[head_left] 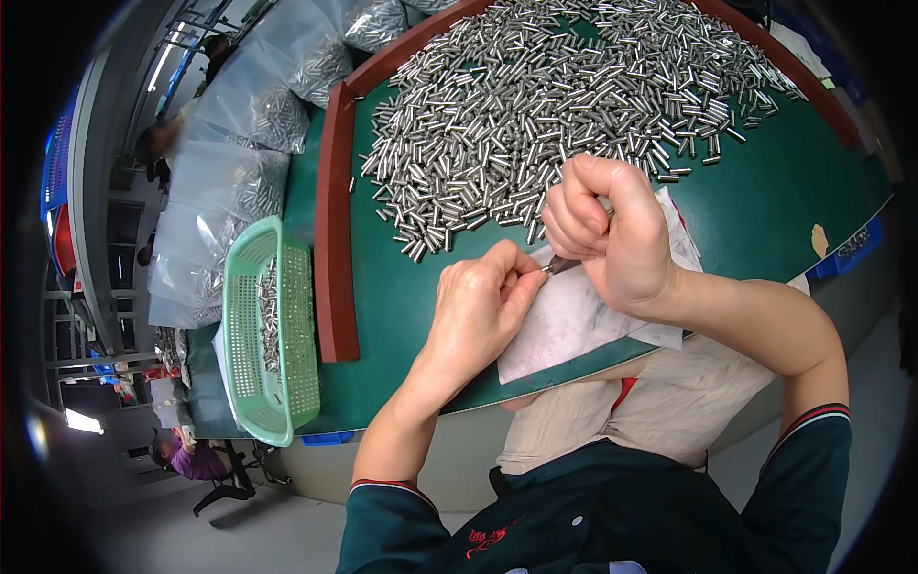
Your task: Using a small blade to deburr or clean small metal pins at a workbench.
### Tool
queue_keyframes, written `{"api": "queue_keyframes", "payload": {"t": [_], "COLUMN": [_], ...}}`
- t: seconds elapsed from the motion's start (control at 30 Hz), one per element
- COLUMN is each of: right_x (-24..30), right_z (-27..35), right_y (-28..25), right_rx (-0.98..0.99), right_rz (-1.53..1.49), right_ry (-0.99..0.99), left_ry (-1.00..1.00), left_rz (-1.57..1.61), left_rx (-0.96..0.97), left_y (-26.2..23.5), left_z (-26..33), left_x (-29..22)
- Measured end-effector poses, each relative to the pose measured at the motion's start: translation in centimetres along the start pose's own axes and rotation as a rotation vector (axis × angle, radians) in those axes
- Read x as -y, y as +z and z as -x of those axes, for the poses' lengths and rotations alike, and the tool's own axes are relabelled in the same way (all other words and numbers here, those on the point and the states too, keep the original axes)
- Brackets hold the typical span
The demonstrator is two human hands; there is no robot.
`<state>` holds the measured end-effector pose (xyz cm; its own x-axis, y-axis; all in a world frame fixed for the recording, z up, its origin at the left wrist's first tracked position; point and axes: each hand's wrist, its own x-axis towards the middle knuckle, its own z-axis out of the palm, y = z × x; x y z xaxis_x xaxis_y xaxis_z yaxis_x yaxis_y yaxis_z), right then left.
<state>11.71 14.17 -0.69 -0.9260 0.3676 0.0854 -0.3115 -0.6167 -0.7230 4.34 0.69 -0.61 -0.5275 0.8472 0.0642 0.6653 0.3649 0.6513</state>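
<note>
A wide heap of short silvery metal pins covers the far part of the green table. Near the table's front edge, my left hand pinches one small metal pin between thumb and forefinger. My right hand is closed in a fist around a dark, tapered tool. The tool's tip meets the end of the pin; most of its handle is hidden in my fingers. Beneath both hands lies a smudged white cloth or sheet, reaching the table edge by my lap.
Red-brown wooden rails border the heap at left and back. To their left stands a light green mesh basket with more pins inside. Clear plastic bags of pins line the far left. A blue bin sits at far right.
</note>
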Motion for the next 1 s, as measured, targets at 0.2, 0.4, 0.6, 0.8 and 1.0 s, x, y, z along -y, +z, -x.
{"api": "queue_keyframes", "payload": {"t": [0.2, 0.4, 0.6, 0.8, 1.0], "right_x": [0.04, -0.12, -0.23, -0.41, -0.81], "right_z": [0.00, 0.12, 0.58, 0.65, 0.66], "right_y": [0.10, 0.15, 0.64, 0.64, 0.92], "right_rx": [0.000, 0.007, 0.035, 0.033, 0.025], "right_rz": [-0.003, 0.031, 0.119, 0.221, 0.272], "right_ry": [-0.001, -0.018, -0.086, -0.129, -0.166], "left_ry": [0.013, 0.000, 0.014, 0.015, 0.012], "left_rz": [0.024, 0.009, 0.032, 0.050, 0.050], "left_rx": [-0.014, -0.011, -0.029, -0.033, -0.034], "left_y": [0.05, 0.16, 0.43, 0.52, 0.39], "left_z": [-0.04, 0.01, -0.02, -0.07, -0.05], "left_x": [0.07, -0.05, 0.06, 0.16, -0.11]}}
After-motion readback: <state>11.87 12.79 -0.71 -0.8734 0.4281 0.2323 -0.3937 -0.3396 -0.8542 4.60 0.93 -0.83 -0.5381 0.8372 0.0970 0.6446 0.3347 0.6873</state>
